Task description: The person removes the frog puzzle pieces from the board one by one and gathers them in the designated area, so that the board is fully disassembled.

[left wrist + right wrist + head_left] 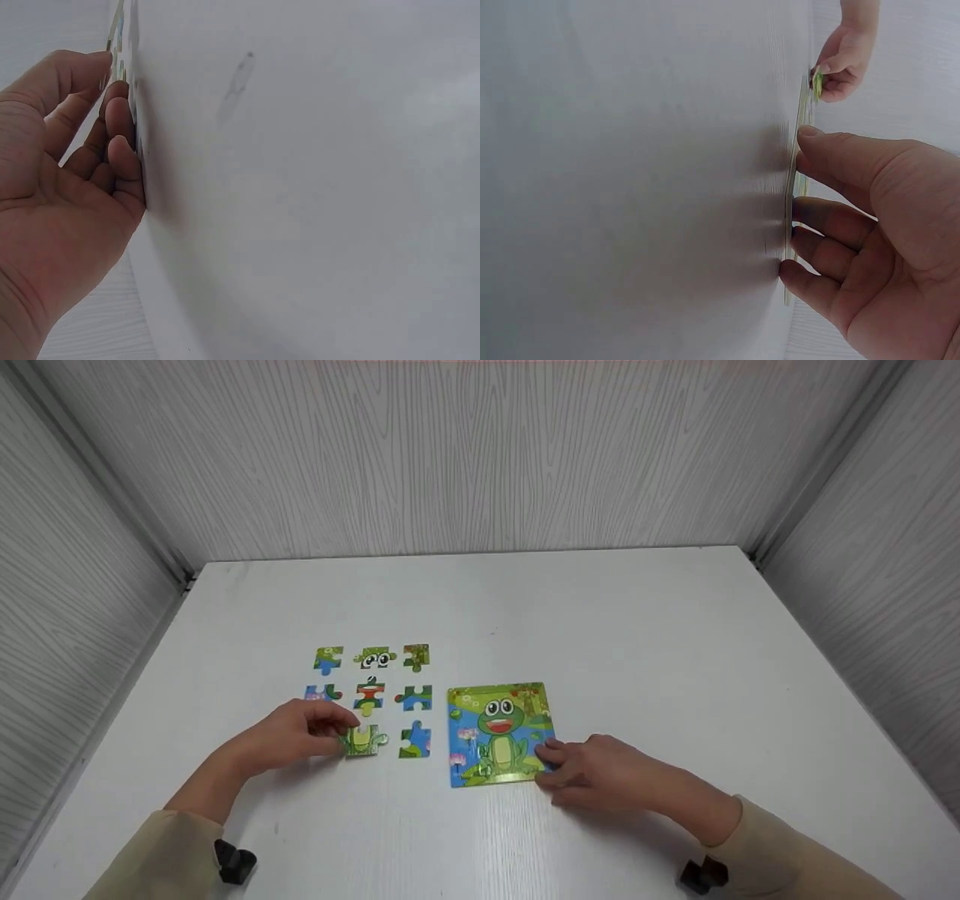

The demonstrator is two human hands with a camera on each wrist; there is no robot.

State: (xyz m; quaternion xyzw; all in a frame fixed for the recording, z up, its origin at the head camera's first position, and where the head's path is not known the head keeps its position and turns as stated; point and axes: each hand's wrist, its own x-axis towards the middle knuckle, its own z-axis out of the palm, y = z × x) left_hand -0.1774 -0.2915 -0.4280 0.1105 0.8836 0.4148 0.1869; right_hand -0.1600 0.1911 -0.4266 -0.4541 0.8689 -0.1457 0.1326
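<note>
My left hand point(296, 735) is at the left edge of a puzzle piece point(366, 741) with the frog's yellow belly on it, pinching it between fingers and thumb. In the right wrist view that piece point(817, 85) shows as a green sliver at the fingertips. My right hand point(600, 776) rests its fingers on the lower right corner of a square frog picture board point(469, 761). From the right wrist, the fingertips lie along the board's thin edge point(790, 187). The board lies flat on the table, its frog picture facing up.
Loose puzzle pieces lie in rows left of the board, among them an eye piece point(375, 658), a mouth piece point(369, 696) and a blue-green piece point(415, 741). A pink-and-blue piece point(319, 691) sits just above my left hand. Pale panels point(480, 457) enclose the white table point(645, 637).
</note>
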